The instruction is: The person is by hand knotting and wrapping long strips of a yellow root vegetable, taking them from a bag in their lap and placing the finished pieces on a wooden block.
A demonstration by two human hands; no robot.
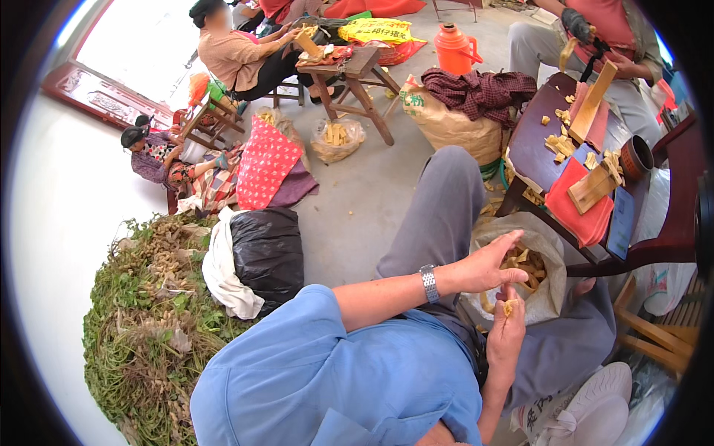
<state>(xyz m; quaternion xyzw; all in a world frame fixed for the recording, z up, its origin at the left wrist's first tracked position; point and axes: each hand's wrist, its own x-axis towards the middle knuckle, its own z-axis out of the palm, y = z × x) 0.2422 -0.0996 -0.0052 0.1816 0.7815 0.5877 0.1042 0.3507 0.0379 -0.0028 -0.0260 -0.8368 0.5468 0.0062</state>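
My left hand point(487, 266), with a metal watch point(429, 283) on its wrist, is open; its fingers stretch over the mouth of a whitish plastic sack point(554, 293). Yellowish curled strips point(526, 266) lie inside that sack. Just below, my right hand point(506, 334) is closed around a small crumpled yellowish piece point(509, 306). Its raised fingertips are close to my left thumb; whether they touch I cannot tell. Part of the held piece is hidden by the fingers.
At right, a dark stool point(543, 145) bears wooden blocks point(593, 189), a red cloth point(576, 212), a brown cup point(637, 156) and yellowish pieces. A heap of leafy plants point(160, 334) and a black bag point(268, 253) are at left. Other people sit further off.
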